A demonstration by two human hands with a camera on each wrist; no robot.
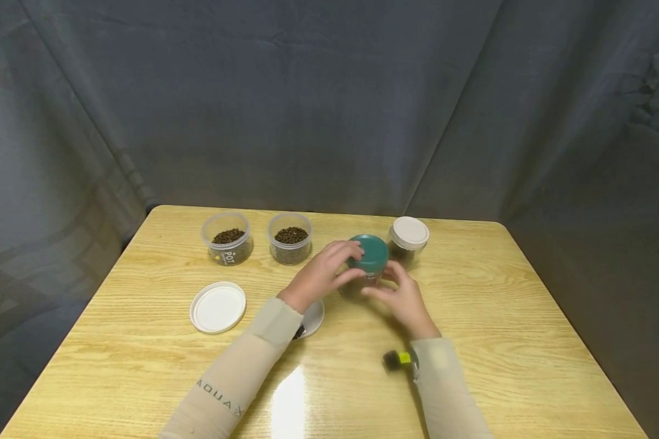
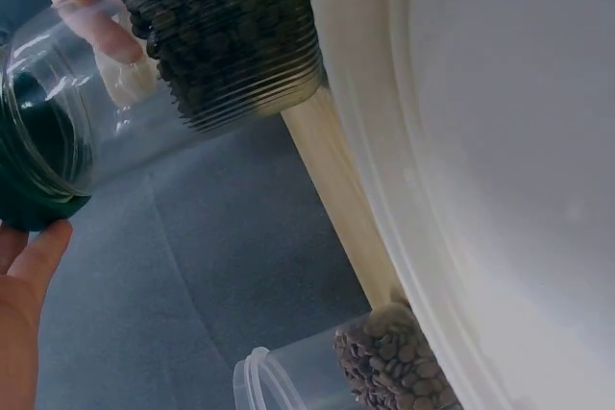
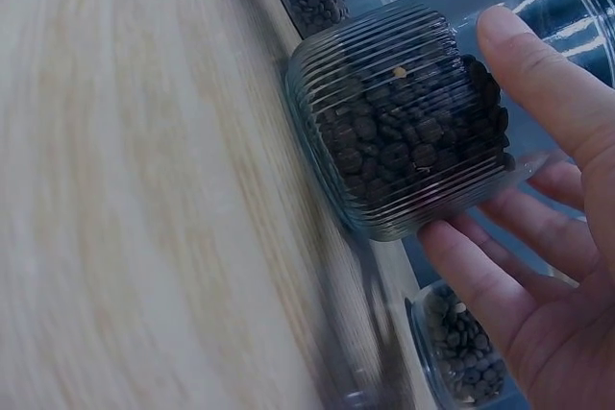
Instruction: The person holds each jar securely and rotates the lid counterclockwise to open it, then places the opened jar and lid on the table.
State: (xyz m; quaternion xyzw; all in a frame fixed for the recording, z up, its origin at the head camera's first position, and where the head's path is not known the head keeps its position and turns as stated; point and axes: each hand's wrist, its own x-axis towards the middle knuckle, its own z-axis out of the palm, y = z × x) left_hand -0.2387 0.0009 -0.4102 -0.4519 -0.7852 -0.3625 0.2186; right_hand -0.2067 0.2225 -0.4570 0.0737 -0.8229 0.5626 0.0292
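A glass jar [image 3: 404, 122] with a ribbed lower part holds dark brown pellets. Its green lid [image 1: 370, 253] sits on the mouth. My left hand [image 1: 326, 271] grips the lid from the left, with fingers on its top and edge; in the left wrist view, fingertips [image 2: 48, 242] press the lid's rim. Around the jar's side curl the thumb and fingers of my right hand [image 1: 403, 299]. The right wrist view shows the thumb on one side of the glass and the other fingers opposite. The jar stands close over the table, its base hidden in the head view.
Two clear tubs of brown pellets, a left tub [image 1: 227, 250] and a middle tub [image 1: 290, 247], stand at the back. A white lid [image 1: 218, 307] lies in front of them; another white lid [image 1: 314, 317] is partly under my left wrist. Behind my right hand stands a white-capped jar [image 1: 409, 235].
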